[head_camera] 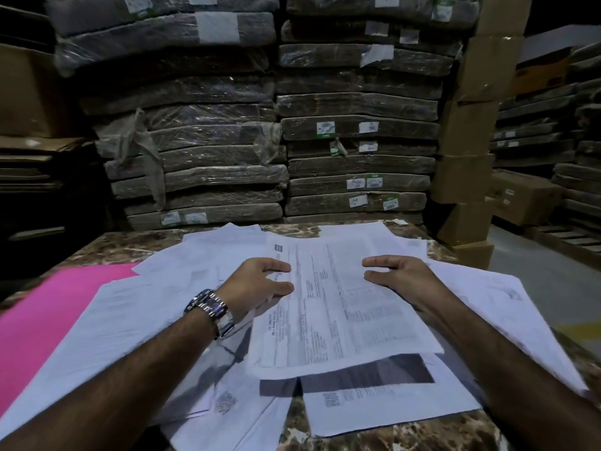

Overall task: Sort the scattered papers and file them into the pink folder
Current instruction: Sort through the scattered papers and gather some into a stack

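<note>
— Which way does your feed face?
— Forward and down, wide-angle, from the wearer's head. I'm close over the table (439, 434). The left hand (260, 281) and right hand (403, 275) sit mid-frame, with the wrapped stacks (357, 157) straight ahead, filling the top.

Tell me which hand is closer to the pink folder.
Left. The left hand is over the papers just right of the pink folder; the right hand is farther right.

Lying scattered, overlapping, centre: white printed paper sheets (341, 304); lying flat at left, partly covered: pink card folder (58, 307).
</note>
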